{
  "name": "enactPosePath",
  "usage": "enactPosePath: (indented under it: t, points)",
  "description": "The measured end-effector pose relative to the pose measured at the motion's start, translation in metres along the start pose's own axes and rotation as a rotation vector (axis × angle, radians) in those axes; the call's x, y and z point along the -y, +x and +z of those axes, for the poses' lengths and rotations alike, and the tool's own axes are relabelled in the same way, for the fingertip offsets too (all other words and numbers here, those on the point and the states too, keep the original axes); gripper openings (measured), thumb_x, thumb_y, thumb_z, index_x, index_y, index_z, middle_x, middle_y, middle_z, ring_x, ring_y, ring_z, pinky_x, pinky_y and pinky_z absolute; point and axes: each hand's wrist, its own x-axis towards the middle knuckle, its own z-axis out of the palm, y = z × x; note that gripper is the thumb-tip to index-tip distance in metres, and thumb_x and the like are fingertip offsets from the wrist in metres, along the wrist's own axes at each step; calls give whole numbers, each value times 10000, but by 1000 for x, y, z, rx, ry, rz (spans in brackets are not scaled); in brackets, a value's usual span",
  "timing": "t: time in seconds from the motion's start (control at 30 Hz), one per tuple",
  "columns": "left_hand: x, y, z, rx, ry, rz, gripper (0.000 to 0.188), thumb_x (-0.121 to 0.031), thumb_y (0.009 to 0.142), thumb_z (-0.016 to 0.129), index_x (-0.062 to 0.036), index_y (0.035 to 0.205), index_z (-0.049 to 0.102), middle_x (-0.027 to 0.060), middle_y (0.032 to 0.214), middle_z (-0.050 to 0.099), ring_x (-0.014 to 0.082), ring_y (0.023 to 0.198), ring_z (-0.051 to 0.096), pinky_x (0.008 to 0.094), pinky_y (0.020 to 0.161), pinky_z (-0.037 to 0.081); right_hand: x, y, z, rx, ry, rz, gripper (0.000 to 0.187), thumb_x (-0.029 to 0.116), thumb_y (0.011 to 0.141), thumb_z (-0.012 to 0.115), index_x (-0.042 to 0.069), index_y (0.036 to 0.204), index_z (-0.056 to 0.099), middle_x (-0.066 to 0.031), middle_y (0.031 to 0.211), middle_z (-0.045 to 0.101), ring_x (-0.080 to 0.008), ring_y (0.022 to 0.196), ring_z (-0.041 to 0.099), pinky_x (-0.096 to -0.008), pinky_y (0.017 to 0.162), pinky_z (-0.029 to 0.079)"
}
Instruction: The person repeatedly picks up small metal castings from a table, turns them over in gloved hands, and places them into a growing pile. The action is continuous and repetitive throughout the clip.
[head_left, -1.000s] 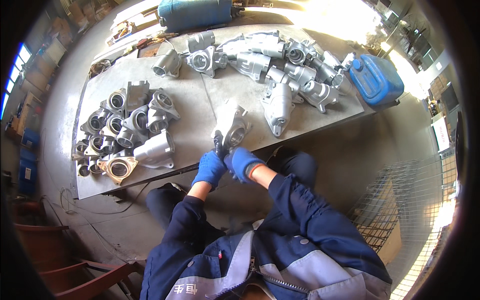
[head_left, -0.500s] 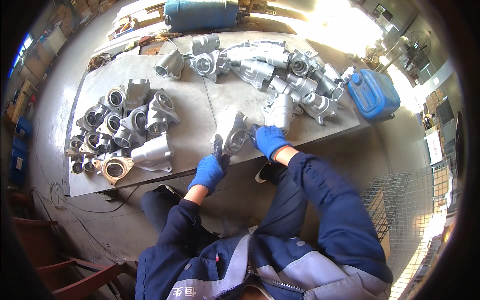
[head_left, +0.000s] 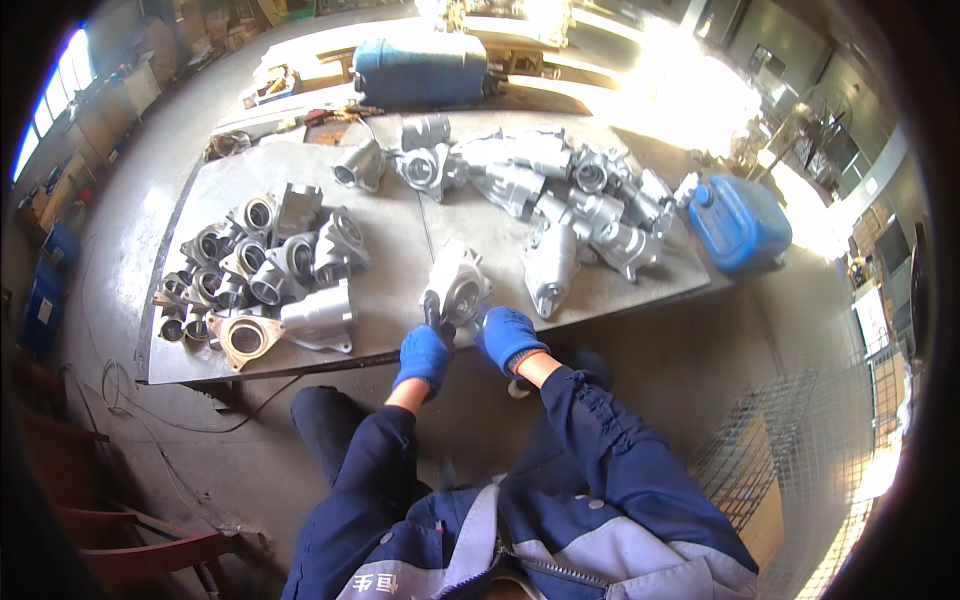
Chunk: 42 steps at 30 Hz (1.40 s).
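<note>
A silver metal casting with a round bore lies near the front edge of the steel table. My left hand, in a blue glove, grips a dark hand tool whose tip meets the casting's near left side. My right hand, also in a blue glove, sits at the casting's lower right edge with its fingers curled against it. Both forearms, in dark blue sleeves, come up from below.
Several similar castings are heaped at the table's left and more lie along its back right. A blue plastic canister stands at the right end, a blue drum behind. Wire mesh lies on the floor to the right.
My right hand reached over to the casting's far right side half a second ago and has come back to its near edge. The casting has turned a little. The left hand stayed on the tool.
</note>
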Motion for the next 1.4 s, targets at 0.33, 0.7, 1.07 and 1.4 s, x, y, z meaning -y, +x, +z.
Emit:
enactPosePath:
  t: [0.33,0.7,1.07,1.4]
  points:
    - [-15,-8,-9,-2,-27,-142,744,-360,962,472,-60,1517,79,253,809,658,432,742,642,521,670,501,29,81,-39,-327,-457,-260,150,155,855,549,117,911,683,-111,828,709,-262,750,705,-396,634,531]
    - [-20,-9,-20,83,-54,-175,807,-350,951,478,-93,1523,-31,272,894,660,438,805,645,510,731,507,38,70,15,-289,-444,-86,215,183,814,613,37,970,644,-113,792,713,-242,751,709,-376,674,527]
    - [-3,105,-100,-298,-399,464,404,-398,927,530,-38,1045,670,185,1037,668,376,995,612,423,871,480,57,60,-13,-58,-447,-71,156,190,871,592,127,906,730,-86,892,727,-235,808,710,-365,685,525]
    - [-19,131,-103,242,-273,434,389,-366,982,467,-47,1097,657,194,1094,644,369,1037,585,397,919,457,53,50,-4,6,-355,-39,173,188,880,573,97,893,720,-108,882,724,-252,807,709,-380,665,533]
